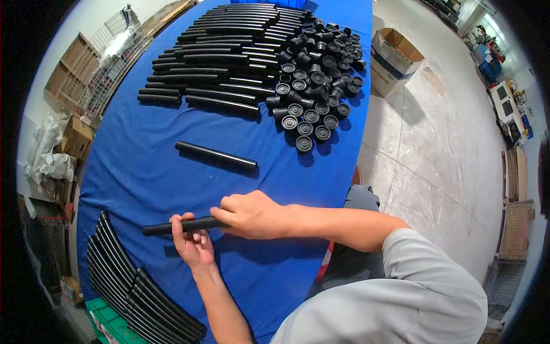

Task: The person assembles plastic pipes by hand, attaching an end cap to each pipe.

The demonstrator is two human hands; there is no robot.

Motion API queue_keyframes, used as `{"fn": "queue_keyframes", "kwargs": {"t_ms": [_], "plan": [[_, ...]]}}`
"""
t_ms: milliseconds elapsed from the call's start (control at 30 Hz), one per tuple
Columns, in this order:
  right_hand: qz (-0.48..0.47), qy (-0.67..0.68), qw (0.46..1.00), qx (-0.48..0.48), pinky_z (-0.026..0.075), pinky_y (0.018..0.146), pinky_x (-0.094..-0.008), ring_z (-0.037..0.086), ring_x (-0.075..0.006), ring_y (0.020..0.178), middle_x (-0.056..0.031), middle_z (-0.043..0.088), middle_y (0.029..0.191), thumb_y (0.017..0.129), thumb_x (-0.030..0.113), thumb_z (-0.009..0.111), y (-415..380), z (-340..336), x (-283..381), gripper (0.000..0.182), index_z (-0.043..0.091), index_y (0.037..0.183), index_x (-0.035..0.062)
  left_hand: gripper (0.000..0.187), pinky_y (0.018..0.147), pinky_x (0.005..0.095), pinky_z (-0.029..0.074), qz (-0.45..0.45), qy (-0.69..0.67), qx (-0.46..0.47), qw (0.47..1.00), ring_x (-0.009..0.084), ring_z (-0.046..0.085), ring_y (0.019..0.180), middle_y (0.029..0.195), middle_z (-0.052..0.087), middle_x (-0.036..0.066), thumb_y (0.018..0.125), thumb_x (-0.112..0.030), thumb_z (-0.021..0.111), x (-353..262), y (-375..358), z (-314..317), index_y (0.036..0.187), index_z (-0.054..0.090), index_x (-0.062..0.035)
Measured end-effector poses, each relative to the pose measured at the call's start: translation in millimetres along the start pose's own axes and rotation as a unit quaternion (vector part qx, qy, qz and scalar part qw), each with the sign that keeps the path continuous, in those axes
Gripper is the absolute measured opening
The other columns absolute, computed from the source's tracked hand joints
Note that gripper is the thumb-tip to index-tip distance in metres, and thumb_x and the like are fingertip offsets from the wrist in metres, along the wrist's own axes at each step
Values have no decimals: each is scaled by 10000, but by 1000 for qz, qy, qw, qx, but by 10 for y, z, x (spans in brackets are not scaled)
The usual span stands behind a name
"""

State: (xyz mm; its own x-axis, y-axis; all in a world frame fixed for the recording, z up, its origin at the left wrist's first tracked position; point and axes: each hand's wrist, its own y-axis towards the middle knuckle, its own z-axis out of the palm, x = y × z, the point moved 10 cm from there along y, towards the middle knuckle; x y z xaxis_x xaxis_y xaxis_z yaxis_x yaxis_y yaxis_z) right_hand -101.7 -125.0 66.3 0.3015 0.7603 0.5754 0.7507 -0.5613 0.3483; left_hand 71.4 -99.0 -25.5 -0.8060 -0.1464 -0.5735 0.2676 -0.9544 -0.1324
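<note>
My left hand (pixel 193 245) grips a black tube (pixel 157 229) near its middle, thumb on the near side and fingertips curled around it. The fingers of my right hand (pixel 251 215) are closed over the tube's right end. That end is hidden, so whether a cap sits on it cannot be seen. The tube lies nearly level above the blue cloth. Just beyond my hands, a single black tube (pixel 216 156) rests on the cloth, slightly slanted.
Rows of black tubes (pixel 220 60) cover the table's far part, beside a heap of round black caps (pixel 312 94). At the near left, more tubes (pixel 134 281) lie by a green crate (pixel 109 321). A cardboard box (pixel 395 60) stands on the floor at right.
</note>
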Motion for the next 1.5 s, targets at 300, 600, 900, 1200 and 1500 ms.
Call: {"fn": "queue_keyframes", "kwargs": {"t_ms": [300, 600, 900, 1200, 1500], "plan": [[31, 47, 998, -24, 520, 626, -460, 664, -335, 765, -172, 630, 864, 856, 270, 740, 12, -25, -46, 348, 649, 1069, 11, 145, 430, 237, 530, 22, 32, -22, 999, 124, 629, 578, 1084, 731, 184, 1040, -186, 588, 9, -18, 41, 1149, 629, -100], [101, 193, 975, -35, 528, 712, -525, 659, -419, 827, -210, 662, 867, 860, 322, 717, 53, -76, -280, 393, 613, 1064, 2, 211, 382, 223, 495, 0, -26, -20, 999, 127, 606, 507, 1090, 730, 198, 1054, -256, 564, 21, 22, -53, 1168, 637, -93], [173, 238, 948, 123, 527, 644, -482, 658, -357, 750, -145, 625, 874, 840, 339, 769, -10, 218, -290, 497, 622, 1188, 16, 203, 399, 228, 493, -10, -12, 21, 1000, 121, 600, 524, 1096, 727, 187, 1061, -260, 554, 52, -26, 87, 1146, 632, -93], [43, 131, 988, -64, 528, 621, -495, 654, -360, 721, -130, 606, 798, 809, 278, 764, 8, -108, -124, 340, 611, 984, 29, 185, 418, 239, 511, -9, -32, 29, 999, 131, 622, 559, 1091, 728, 191, 1057, -234, 559, 38, -12, 120, 1130, 635, -81], [11, 72, 995, -63, 509, 616, -510, 653, -358, 776, -150, 603, 887, 834, 250, 754, -3, -145, -36, 337, 576, 1020, 32, 178, 422, 238, 504, -7, -36, 11, 999, 127, 605, 550, 1101, 729, 184, 1052, -230, 568, 44, 5, 58, 1124, 648, -88]]}}
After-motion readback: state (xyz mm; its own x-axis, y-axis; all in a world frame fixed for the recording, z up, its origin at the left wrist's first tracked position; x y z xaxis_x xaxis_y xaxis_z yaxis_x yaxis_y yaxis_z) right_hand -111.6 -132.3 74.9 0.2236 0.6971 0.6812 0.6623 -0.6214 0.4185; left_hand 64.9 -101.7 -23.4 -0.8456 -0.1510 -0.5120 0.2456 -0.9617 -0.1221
